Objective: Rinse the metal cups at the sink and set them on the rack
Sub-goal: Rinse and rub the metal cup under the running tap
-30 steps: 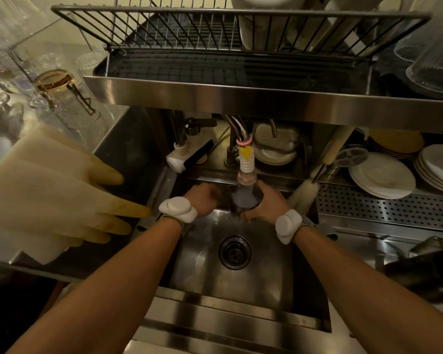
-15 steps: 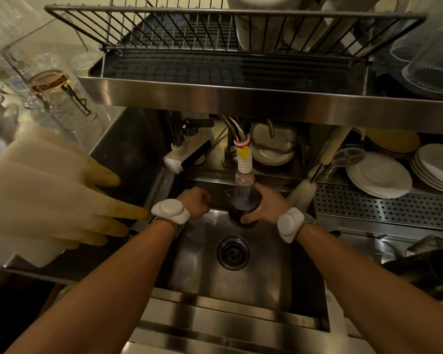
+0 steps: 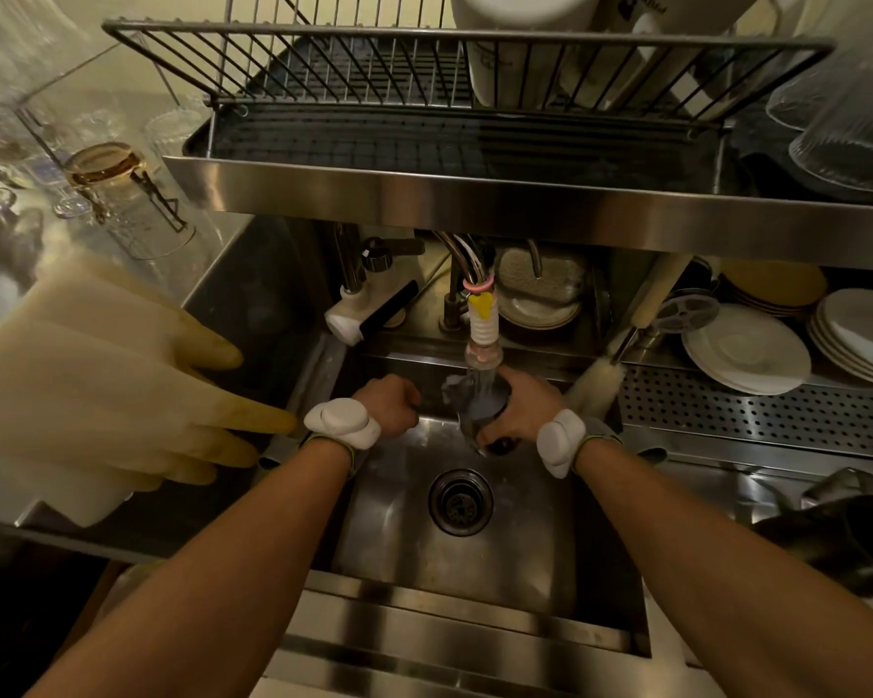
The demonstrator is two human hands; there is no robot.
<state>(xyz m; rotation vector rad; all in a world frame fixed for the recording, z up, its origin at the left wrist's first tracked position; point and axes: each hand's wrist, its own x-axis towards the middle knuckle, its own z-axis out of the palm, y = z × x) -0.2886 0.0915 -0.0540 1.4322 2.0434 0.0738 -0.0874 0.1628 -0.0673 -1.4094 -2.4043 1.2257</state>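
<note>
metal cup (image 3: 480,413) | dropped lower under tap (image 3: 482,335) | seemingly tilted leftward, blurred

There is only one camera. It sits on the person's head and looks forward and down into the sink (image 3: 399,546). It is close, so the left arm (image 3: 213,596) and the right arm (image 3: 716,571) reach in from the bottom corners. The view is wide and bends at the sides. The rack (image 3: 323,57) fills the top, and big gloves (image 3: 97,395) fill the left.

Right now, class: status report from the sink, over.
Right grip holds metal cup under tap. Left grip curled, contents unclear. Brush leans near right wrist.
</note>
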